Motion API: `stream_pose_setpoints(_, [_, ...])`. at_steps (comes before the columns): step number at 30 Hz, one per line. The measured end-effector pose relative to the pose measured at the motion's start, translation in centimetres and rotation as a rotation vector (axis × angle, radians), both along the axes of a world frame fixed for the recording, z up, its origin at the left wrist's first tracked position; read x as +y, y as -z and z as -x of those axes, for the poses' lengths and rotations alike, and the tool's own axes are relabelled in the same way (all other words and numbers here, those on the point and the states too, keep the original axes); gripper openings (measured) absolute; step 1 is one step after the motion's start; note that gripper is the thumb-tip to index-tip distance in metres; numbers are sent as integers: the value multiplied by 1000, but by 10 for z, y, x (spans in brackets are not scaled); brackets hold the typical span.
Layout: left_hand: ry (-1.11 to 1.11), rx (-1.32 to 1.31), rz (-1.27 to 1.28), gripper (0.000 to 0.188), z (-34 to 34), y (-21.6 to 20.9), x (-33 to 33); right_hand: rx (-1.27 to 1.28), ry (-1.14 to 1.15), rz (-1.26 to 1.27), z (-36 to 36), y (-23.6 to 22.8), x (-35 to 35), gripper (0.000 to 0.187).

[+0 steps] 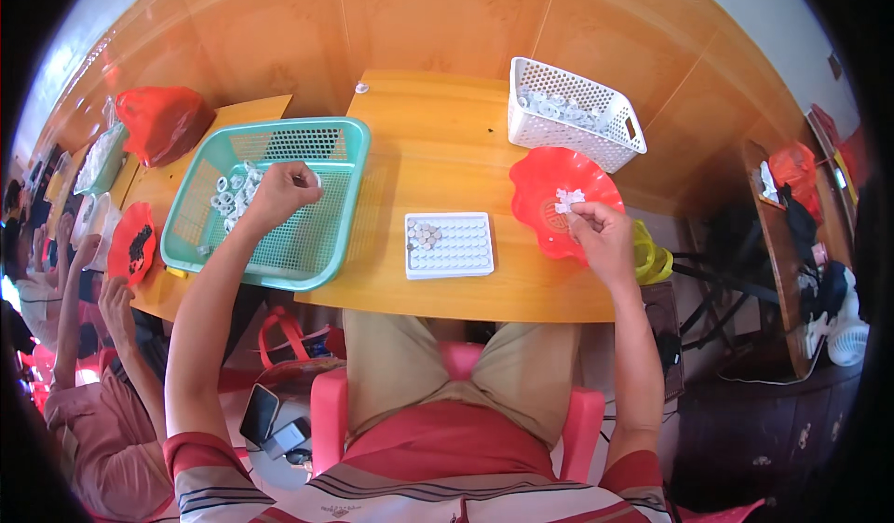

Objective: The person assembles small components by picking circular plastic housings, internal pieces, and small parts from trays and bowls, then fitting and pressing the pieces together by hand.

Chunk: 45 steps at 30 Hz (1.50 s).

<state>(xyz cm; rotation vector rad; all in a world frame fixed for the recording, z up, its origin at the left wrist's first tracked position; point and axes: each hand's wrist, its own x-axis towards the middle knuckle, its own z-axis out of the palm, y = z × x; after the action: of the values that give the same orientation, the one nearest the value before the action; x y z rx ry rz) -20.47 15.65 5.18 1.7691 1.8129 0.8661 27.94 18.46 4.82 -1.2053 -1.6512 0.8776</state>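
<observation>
My left hand (285, 190) is over the green mesh basket (354, 164), fingers closed in a pinch. A small whitish piece shows at its fingertips; its shape is partly hidden. Beside that hand, several white ring-shaped parts (228, 202) lie heaped in the basket. At the right, my right hand (603, 239) reaches over a red wavy-edged dish (533, 183). Its thumb and forefinger close on small white pieces (568, 199) in the dish. Between my hands lies a white tray (466, 267) with rows of small round places, and grey round discs (425, 235) at its upper left.
A white perforated basket (577, 141) with clear-white parts stands at the back right. At the left are a red bag (163, 118), another red dish (116, 248) with dark bits and a co-worker's hand (115, 304). The wooden table (419, 141) meets an orange wall.
</observation>
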Motion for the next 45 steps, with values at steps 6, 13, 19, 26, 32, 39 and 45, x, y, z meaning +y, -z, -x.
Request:
stream_pose_setpoints(6, [51, -522, -97, 20, -27, -24, -31, -177, -144, -2, 60, 5, -23, 14])
stream_pose_setpoints(13, [110, -781, -156, 18, -90, -31, -77, -524, -411, -185, 131, -1, -23, 23])
stream_pose_setpoints(19, [64, -825, -174, 30, -124, -15, -104, -715, -442, -143, 150, 11, -14, 22])
stream_pose_setpoints(26, [15, -887, -118, 29, -149, -1, -119, -732, -399, -122, 154, 16, -14, 16])
stream_pose_setpoints(32, [28, -962, -53, 29, -162, 34, -126, -761, -361, -178, 155, 19, -17, 18])
stream_pose_setpoints(39, [-68, -991, 26, 30, -173, 44, -128, -499, -302, -383, 137, 36, -14, 14])
stream_pose_setpoints(45, [-49, -1056, -32, 32, -177, 52, -131, -178, -279, -177, 127, 35, -28, 17])
